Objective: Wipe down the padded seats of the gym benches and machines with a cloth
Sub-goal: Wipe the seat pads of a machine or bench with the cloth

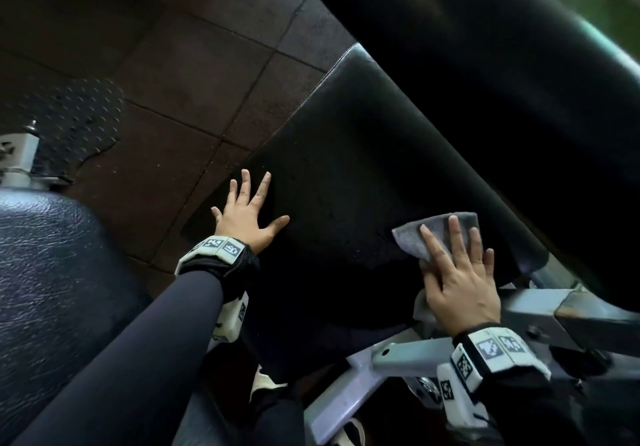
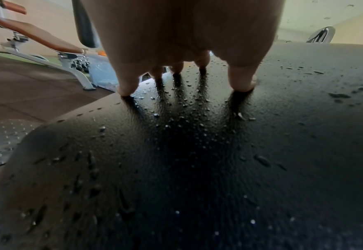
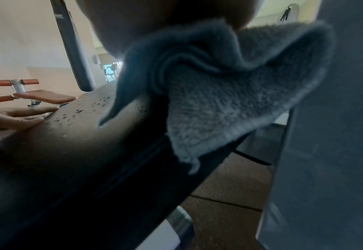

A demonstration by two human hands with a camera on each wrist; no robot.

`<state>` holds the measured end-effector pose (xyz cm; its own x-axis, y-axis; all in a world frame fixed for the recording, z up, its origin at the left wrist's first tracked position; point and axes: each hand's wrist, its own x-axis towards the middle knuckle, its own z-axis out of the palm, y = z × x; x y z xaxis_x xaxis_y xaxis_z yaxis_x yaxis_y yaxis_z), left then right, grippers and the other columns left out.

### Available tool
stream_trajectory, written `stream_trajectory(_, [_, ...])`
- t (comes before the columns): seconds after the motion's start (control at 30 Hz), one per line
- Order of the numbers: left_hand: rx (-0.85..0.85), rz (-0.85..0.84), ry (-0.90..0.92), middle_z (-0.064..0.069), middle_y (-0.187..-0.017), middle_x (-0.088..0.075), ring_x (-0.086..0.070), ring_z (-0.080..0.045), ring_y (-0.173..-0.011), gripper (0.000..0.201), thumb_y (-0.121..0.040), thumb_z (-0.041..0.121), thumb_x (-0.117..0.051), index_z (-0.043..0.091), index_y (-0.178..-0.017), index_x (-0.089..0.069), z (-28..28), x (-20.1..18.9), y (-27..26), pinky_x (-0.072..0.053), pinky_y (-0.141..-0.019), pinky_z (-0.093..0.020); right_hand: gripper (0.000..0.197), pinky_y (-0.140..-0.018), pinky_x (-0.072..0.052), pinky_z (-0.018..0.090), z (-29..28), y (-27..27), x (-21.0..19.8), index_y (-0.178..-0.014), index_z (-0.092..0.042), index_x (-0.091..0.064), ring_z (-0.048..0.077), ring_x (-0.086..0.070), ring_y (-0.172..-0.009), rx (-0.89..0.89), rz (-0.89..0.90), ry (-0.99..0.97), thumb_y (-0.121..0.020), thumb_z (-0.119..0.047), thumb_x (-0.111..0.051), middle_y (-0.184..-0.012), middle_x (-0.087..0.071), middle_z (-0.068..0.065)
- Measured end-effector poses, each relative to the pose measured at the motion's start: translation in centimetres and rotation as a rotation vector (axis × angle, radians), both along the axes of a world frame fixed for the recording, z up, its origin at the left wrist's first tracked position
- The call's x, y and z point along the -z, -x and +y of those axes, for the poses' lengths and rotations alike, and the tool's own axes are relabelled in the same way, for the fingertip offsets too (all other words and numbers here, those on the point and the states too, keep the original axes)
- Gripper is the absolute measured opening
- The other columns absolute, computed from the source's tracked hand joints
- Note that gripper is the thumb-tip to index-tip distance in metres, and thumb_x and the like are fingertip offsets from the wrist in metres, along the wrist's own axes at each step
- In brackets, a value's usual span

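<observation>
A black padded seat (image 1: 346, 168) of a gym machine fills the middle of the head view, and its surface (image 2: 219, 160) is beaded with water droplets. My left hand (image 1: 251, 210) lies flat on the seat's near left part, fingers spread and straight. My right hand (image 1: 457, 272) presses a grey cloth (image 1: 436, 234) flat onto the seat's right edge, fingers straight on top of it. In the right wrist view the cloth (image 3: 229, 94) bunches under the palm and drapes over the seat's edge (image 3: 90, 152). A black back pad (image 1: 502, 65) rises beside the seat at the right.
The machine's grey metal frame (image 1: 540, 310) runs under my right wrist. Another black pad (image 1: 52, 290) sits at the left, a textured footplate (image 1: 72, 116) beyond it. Brown rubber floor tiles (image 1: 180, 51) lie around. An orange-padded bench (image 2: 37, 35) stands further off.
</observation>
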<state>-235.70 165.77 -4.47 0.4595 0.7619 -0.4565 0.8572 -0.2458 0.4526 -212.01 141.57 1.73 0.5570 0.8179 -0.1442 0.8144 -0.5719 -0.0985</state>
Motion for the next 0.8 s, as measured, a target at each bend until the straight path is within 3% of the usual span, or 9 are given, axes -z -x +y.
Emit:
stream_trajectory(0.13, [0.017,0.026,0.011,0.007,-0.156,0.026,0.018,-0.02,-0.146,0.086,-0.088,0.063,-0.047,0.047,-0.145,0.014,0.1,0.2,-0.1,-0.005,-0.113,-0.064,0.06,-0.116,0.012,0.039,3.3,-0.2,-0.2,-0.143,-0.051,-0.007,0.014,0.022,-0.14,0.009,-0.017,0.039,-0.085,-0.058,-0.016,-0.154,0.012,-0.014])
stream_trajectory(0.23, [0.028,0.046,0.028,0.007,-0.155,0.029,0.02,-0.02,-0.145,0.086,-0.088,0.063,-0.046,0.047,-0.145,0.017,0.3,0.1,-0.2,-0.004,-0.113,-0.064,0.057,-0.113,0.014,0.039,5.9,0.6,0.1,-0.143,-0.051,-0.002,0.019,0.022,-0.141,-0.022,-0.026,0.055,-0.088,-0.056,-0.018,-0.151,0.018,-0.015])
stream_trajectory(0.3, [0.033,0.052,0.035,0.006,-0.155,0.029,0.021,-0.02,-0.145,0.086,-0.089,0.062,-0.046,0.046,-0.145,0.017,0.3,0.1,-0.2,-0.003,-0.113,-0.064,0.056,-0.113,0.013,0.039,7.0,2.0,0.7,-0.144,-0.048,-0.009,0.023,0.013,-0.143,-0.1,-0.064,0.023,-0.091,-0.053,-0.021,-0.155,0.008,-0.012])
stream_trajectory(0.4, [0.035,0.05,0.037,0.006,-0.155,0.029,0.021,-0.02,-0.145,0.086,-0.089,0.062,-0.047,0.046,-0.145,0.017,0.3,0.1,-0.2,-0.003,-0.113,-0.064,0.054,-0.113,-0.001,0.046,6.7,5.0,2.4,-0.143,-0.039,-0.032,0.029,-0.008,-0.142,-0.302,-0.1,-0.01,-0.089,-0.043,-0.035,-0.155,-0.023,-0.001])
stream_trajectory(0.5, [0.035,0.053,0.035,0.006,-0.155,0.029,0.021,-0.02,-0.145,0.086,-0.089,0.061,-0.047,0.046,-0.145,0.017,0.4,0.0,-0.2,-0.003,-0.113,-0.063,0.063,-0.114,-0.009,0.048,3.1,6.8,3.8,-0.142,-0.038,-0.034,0.03,-0.014,-0.143,-0.529,-0.135,0.006,-0.081,-0.033,-0.045,-0.153,-0.025,-0.002])
stream_trajectory(0.57, [0.036,0.052,0.034,0.006,-0.156,0.029,0.021,-0.019,-0.145,0.086,-0.089,0.061,-0.047,0.046,-0.145,0.017,0.4,0.0,-0.2,-0.003,-0.113,-0.063,0.07,-0.114,-0.013,0.048,-0.3,6.6,4.1,-0.144,-0.039,-0.031,0.029,-0.014,-0.144,-0.572,-0.145,0.011,-0.076,-0.027,-0.047,-0.154,-0.024,-0.003])
stream_trajectory(0.7, [0.035,0.053,0.026,0.006,-0.156,0.028,0.02,-0.019,-0.146,0.086,-0.089,0.062,-0.047,0.046,-0.145,0.017,0.3,0.0,-0.2,-0.003,-0.114,-0.062,0.089,-0.114,-0.011,0.046,-4.3,3.9,3.0,-0.147,-0.044,-0.014,0.024,-0.005,-0.146,-0.426,-0.161,0.101,-0.065,-0.026,-0.044,-0.156,-0.013,-0.006])
stream_trajectory(0.8, [0.036,0.057,0.023,0.006,-0.156,0.028,0.019,-0.02,-0.146,0.087,-0.088,0.062,-0.047,0.046,-0.144,0.018,0.3,0.0,-0.2,-0.003,-0.113,-0.062,0.09,-0.115,-0.003,0.043,-3.9,1.3,1.5,-0.147,-0.043,-0.013,0.021,0.003,-0.146,-0.219,-0.153,0.084,-0.067,-0.025,-0.051,-0.157,-0.009,-0.007])
